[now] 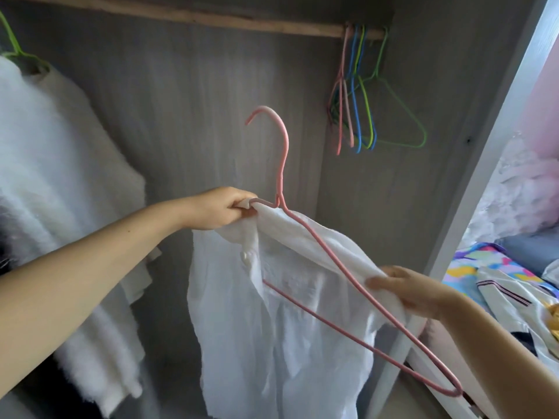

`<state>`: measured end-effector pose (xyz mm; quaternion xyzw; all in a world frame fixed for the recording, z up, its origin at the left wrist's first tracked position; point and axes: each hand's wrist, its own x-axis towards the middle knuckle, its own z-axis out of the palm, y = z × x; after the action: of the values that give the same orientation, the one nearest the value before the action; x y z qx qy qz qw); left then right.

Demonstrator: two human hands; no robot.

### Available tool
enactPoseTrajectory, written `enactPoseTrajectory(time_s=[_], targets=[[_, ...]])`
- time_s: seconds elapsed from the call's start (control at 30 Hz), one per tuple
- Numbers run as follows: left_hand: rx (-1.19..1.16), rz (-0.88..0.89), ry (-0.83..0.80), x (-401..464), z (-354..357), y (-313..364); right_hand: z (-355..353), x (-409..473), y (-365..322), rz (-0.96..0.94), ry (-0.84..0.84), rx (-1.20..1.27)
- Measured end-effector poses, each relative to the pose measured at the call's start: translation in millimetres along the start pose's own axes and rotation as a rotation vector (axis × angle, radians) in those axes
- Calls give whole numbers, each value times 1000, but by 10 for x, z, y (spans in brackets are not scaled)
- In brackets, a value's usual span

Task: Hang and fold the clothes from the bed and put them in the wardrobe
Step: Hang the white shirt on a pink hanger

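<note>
- Fluffy white knitwear, a sweater (51,164), hangs at the far left of the wardrobe (193,116) on a green hanger (15,49); something dark shows beneath it at the left edge.
- The left hand (220,208) reaches in from the left, its grip closed on one shoulder end of the pink hanger (302,225) together with a fold of the white shirt (272,322).
- The pink hanger is held in the air in front of the wardrobe's grey back panel, tilted so that its hook (272,128) points up and its other end drops toward the lower right. It is not on the rail.
- The white shirt is partly threaded on the hanger: cloth lies over the upper arm of the hanger, and the rest hangs loose below, between the two hands.
- The right hand (414,293) comes in from the lower right, its grip pinching the shirt cloth against the hanger's upper arm.
- A wooden rail (211,16) runs across the top; at its right end hang spare hangers (363,95), pink, blue and green, bunched together.
- Past the wardrobe's white side panel (496,146), at far right, the bed (472,267) shows a bright patterned sheet with more clothes (508,300) lying on it.
</note>
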<state>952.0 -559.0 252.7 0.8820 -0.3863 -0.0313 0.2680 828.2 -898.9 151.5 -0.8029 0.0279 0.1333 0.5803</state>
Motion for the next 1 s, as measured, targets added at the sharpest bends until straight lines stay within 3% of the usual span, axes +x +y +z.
enactPoseTrajectory(time_s=[0.1,0.2,0.27,0.37,0.43,0.5,0.6,0.8,1.0], targets=[[51,-30,-33,-32,52,-58,-140,23,73,-32,117,82],[112,-60,-13,-60,92,-125,-308,-28,81,-24,64,29],[174,-71,20,-74,110,-176,-418,-51,62,13,98,-240],[305,-72,80,-74,173,-208,-589,57,80,-4,341,-703],[392,-75,91,-56,227,-206,-626,97,102,-36,479,-837],[422,-69,97,-31,287,-201,-638,88,152,-34,534,-805],[338,-71,114,14,372,-202,-585,51,170,-73,468,-661],[226,-59,102,42,453,-199,-509,162,101,-66,494,-729],[154,-91,107,-3,380,-211,-588,179,104,-100,526,-496]])
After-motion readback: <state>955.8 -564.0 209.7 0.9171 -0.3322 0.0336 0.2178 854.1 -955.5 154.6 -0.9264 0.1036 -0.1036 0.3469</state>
